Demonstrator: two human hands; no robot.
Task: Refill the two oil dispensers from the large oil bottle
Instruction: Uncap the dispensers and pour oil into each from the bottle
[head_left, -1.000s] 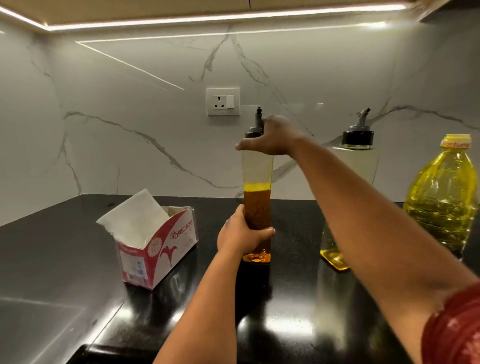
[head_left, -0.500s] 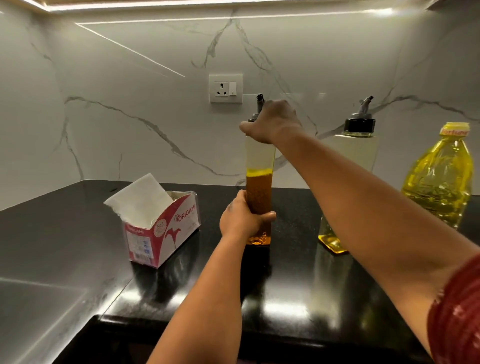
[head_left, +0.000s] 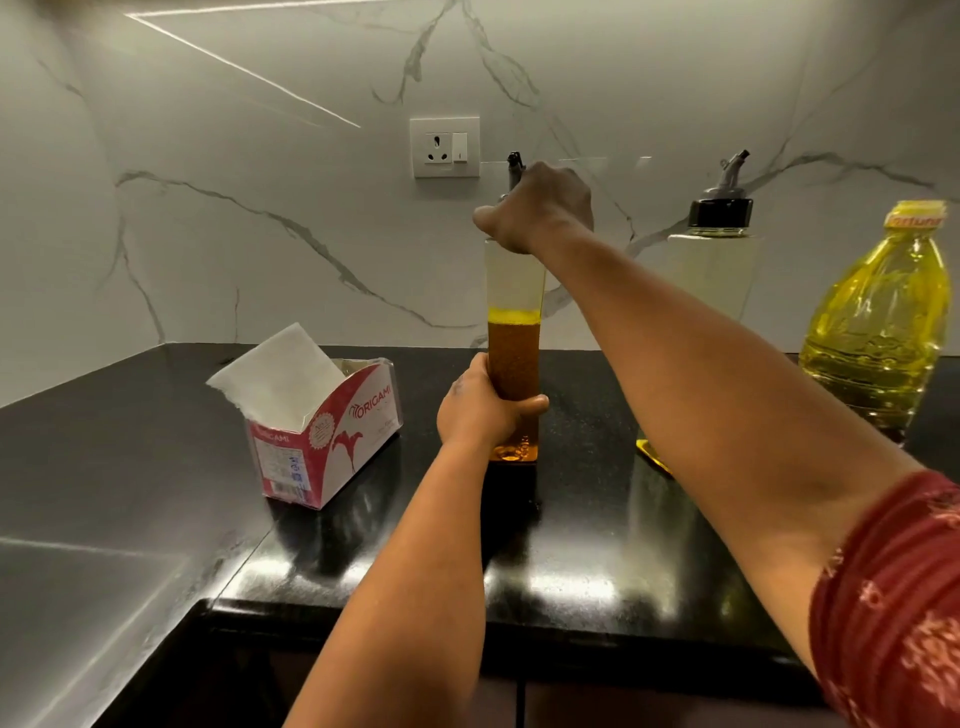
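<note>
My left hand (head_left: 485, 410) grips the half-full dispenser (head_left: 514, 332); my right hand (head_left: 540, 210) clasps its cap. Second dispenser (head_left: 711, 275), at 3 o'clock, near-empty; oil bottle (head_left: 878, 332) capped. Nothing refilled.

**newbie_cook:** what's the surface here?

**oilguy22:** glossy black counter (head_left: 597, 566), L-shaped, running up to a white marble-look wall.

**newbie_cook:** and what's actually sitting on it?

**oilguy22:** on the left, an open red-and-white tissue box (head_left: 332, 441) with a sheet sticking up. In the middle, a tall dispenser (head_left: 514, 358) about half full of amber oil. To the right, a second dispenser (head_left: 711, 270), nearly empty. Far right, the big yellow oil bottle (head_left: 878, 332). All upright and apart from each other.
</note>
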